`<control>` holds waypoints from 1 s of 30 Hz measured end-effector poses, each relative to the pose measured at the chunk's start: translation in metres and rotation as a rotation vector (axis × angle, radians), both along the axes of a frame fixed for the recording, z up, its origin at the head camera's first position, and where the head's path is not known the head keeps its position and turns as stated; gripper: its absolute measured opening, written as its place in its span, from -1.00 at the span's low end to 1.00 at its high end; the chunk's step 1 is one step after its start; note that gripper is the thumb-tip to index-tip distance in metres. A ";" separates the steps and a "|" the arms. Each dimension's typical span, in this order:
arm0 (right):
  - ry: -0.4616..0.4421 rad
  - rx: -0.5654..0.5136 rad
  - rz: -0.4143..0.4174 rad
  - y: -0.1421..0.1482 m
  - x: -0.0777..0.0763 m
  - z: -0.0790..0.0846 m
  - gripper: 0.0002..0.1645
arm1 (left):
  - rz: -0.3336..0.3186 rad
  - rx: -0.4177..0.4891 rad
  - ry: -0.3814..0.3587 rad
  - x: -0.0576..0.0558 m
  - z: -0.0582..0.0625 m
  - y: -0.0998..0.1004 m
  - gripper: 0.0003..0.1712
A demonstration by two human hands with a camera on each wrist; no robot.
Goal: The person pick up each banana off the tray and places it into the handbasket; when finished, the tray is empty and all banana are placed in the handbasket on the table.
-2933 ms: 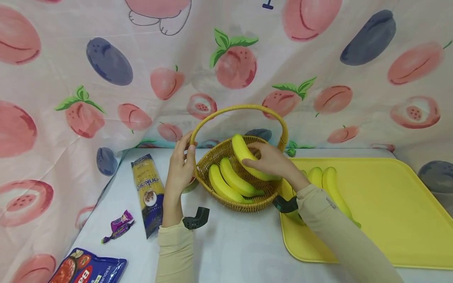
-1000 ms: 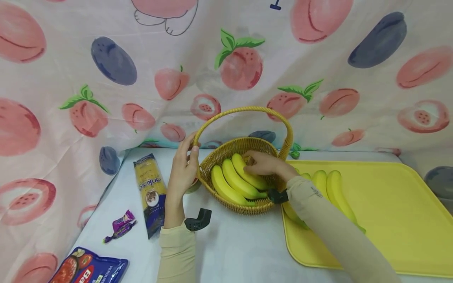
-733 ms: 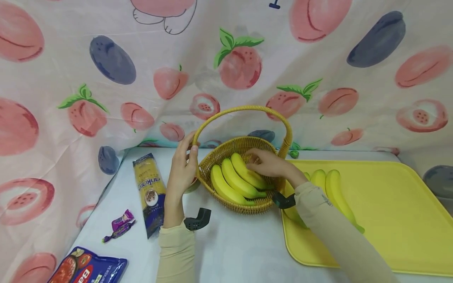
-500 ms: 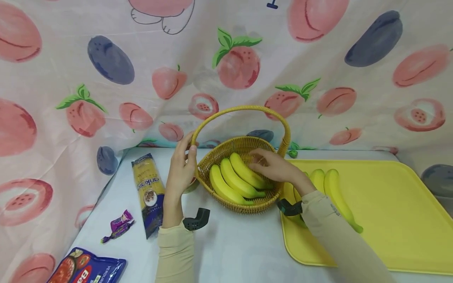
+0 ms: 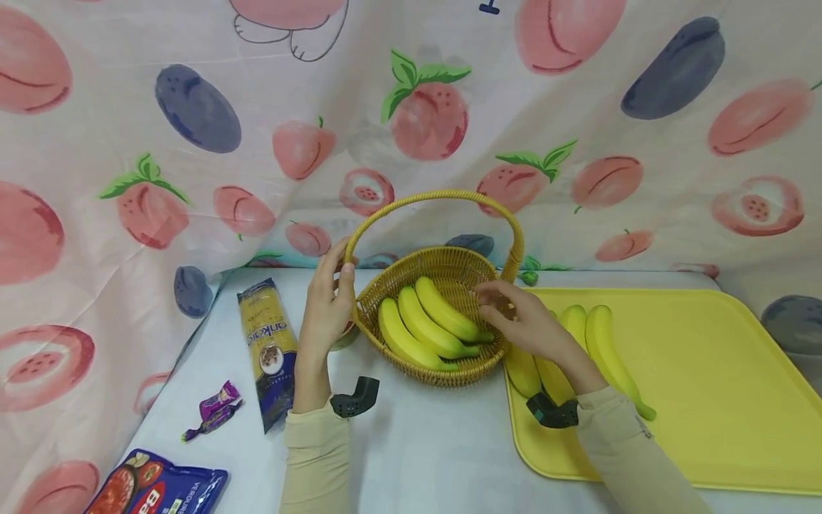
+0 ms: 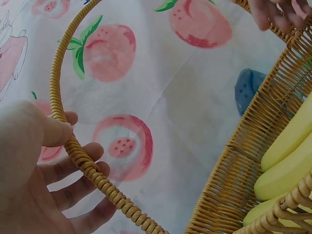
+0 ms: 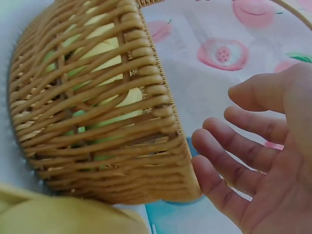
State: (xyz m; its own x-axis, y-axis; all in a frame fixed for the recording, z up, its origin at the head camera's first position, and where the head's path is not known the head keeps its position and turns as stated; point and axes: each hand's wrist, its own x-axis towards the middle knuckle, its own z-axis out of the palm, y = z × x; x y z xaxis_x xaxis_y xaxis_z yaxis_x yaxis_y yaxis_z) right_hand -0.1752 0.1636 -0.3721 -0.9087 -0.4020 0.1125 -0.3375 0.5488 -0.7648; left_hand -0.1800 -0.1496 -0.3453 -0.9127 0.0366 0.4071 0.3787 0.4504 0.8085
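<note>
The wicker basket (image 5: 462,271) stands near the back of the table, holding three yellow bananas (image 5: 427,330) side by side. My left hand (image 5: 327,307) grips the left side of its arched handle (image 6: 58,73), thumb in front and fingers behind. Just over the basket's right rim, my right hand (image 5: 529,325) has loosely bent fingers with nothing between them. The right wrist view has its fingertips (image 7: 202,163) close beside the woven wall. More bananas (image 5: 606,350) lie at the left end of a yellow tray (image 5: 713,392), partly covered by the right hand and wrist.
Left of the basket lie an "ankara" packet (image 5: 268,343), purple-wrapped candies (image 5: 218,410) and a blue pouch (image 5: 163,485). A round container (image 5: 347,337) is half hidden behind the left hand. A fruit-print cloth (image 5: 417,107) hangs directly behind the table.
A third banana went down into the basket beside the other two, and my right hand let go of it. That hand then moved right to the rim. The left hand stayed on the handle.
</note>
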 end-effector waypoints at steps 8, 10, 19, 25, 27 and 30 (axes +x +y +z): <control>0.068 0.000 -0.077 0.025 0.018 -0.006 -0.56 | 0.004 -0.005 0.001 -0.001 0.000 0.001 -0.53; 0.067 0.008 -0.096 0.030 0.022 -0.009 -0.56 | 0.006 -0.010 0.002 -0.002 0.001 0.001 -0.53; 0.050 0.023 -0.182 0.053 0.038 -0.023 -0.60 | 0.012 -0.014 0.005 -0.002 0.000 0.001 -0.53; 0.066 0.007 -0.207 0.067 0.044 -0.028 -0.58 | 0.013 -0.017 0.004 -0.002 -0.001 0.001 -0.53; 0.070 0.007 -0.217 0.073 0.044 -0.027 -0.57 | 0.013 -0.015 0.007 -0.002 -0.001 0.001 -0.53; 0.064 0.006 -0.236 0.084 0.045 -0.025 -0.55 | 0.011 -0.009 0.009 -0.002 -0.001 0.001 -0.53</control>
State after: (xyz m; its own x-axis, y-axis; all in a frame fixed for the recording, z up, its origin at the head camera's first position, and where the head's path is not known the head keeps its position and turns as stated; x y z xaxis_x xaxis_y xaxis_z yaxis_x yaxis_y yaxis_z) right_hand -0.1303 0.2477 -0.3975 -0.9686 -0.1803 0.1710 -0.2470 0.6227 -0.7425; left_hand -0.1818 -0.1489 -0.3461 -0.9092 0.0300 0.4153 0.3811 0.4616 0.8010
